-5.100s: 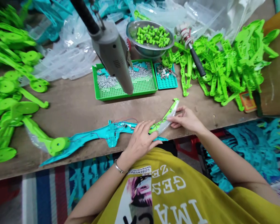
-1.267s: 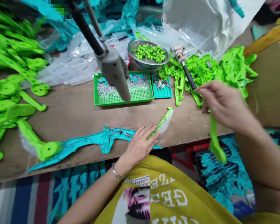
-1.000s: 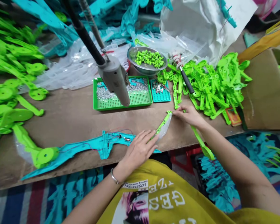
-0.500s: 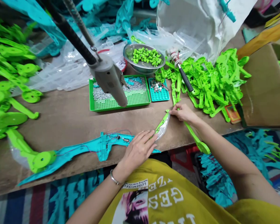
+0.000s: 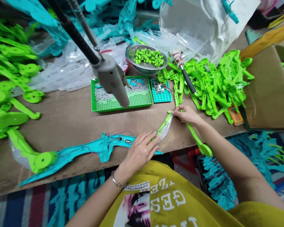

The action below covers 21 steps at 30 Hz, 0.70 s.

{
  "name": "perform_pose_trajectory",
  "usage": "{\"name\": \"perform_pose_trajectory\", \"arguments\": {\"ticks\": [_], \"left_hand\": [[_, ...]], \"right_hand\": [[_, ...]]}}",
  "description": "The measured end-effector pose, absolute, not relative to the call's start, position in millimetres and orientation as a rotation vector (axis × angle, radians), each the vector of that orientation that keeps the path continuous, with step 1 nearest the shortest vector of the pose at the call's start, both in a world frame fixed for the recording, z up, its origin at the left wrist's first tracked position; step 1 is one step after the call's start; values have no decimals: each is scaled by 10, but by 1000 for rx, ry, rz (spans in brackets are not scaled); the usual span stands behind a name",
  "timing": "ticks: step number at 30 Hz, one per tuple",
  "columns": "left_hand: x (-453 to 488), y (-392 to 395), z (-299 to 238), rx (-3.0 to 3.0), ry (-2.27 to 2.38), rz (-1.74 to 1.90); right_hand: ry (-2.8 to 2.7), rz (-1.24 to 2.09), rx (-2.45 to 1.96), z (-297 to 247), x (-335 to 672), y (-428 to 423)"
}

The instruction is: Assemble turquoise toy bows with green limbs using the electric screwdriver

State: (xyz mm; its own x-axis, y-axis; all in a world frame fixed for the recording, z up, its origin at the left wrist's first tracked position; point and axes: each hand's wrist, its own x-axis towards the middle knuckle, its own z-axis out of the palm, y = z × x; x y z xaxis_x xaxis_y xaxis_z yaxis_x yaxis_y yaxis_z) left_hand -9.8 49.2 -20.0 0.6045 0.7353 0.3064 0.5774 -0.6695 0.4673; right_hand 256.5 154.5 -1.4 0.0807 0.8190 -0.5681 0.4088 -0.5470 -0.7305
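My left hand (image 5: 142, 148) lies flat, fingers stretched, over the right end of a long turquoise plastic shell (image 5: 80, 152) with wires and small metal parts inside. Its fingertips rest on a slim green plastic part (image 5: 164, 122) with a curved clear plastic piece (image 5: 166, 130) along its side. At the upper tip of that clear piece, my right hand (image 5: 185, 114) has its fingers pinched together. A long green plastic part with a round end (image 5: 204, 149) runs out from under the right hand, seemingly held in it. What lies between the fingertips is hidden.
A hanging electric screwdriver (image 5: 112, 80) is above a green tray (image 5: 137, 102) of screws. Behind are a small turquoise tray (image 5: 161, 94) and a metal bowl (image 5: 144, 67) of green pieces. Green parts pile up right (image 5: 217, 85) and left (image 5: 11, 63). A cardboard box (image 5: 267, 94) stands right.
Hardly anything differs. Both hands keep their places on the green and clear parts, and the view has shifted very slightly.
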Motion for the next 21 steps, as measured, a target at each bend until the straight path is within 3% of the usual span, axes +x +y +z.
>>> {"name": "perform_pose_trajectory", "arguments": {"ticks": [5, 15, 21], "left_hand": [[-98, 473, -198, 2487, 1065, 690], [-65, 444, -157, 2507, 1078, 719], [100, 366, 55, 2188, 1062, 819]], "right_hand": [[-1199, 1438, -1971, 83, 2607, 1560], [-833, 1537, -1463, 267, 2682, 1511], [-693, 1527, -1265, 269, 2485, 1416]]}}
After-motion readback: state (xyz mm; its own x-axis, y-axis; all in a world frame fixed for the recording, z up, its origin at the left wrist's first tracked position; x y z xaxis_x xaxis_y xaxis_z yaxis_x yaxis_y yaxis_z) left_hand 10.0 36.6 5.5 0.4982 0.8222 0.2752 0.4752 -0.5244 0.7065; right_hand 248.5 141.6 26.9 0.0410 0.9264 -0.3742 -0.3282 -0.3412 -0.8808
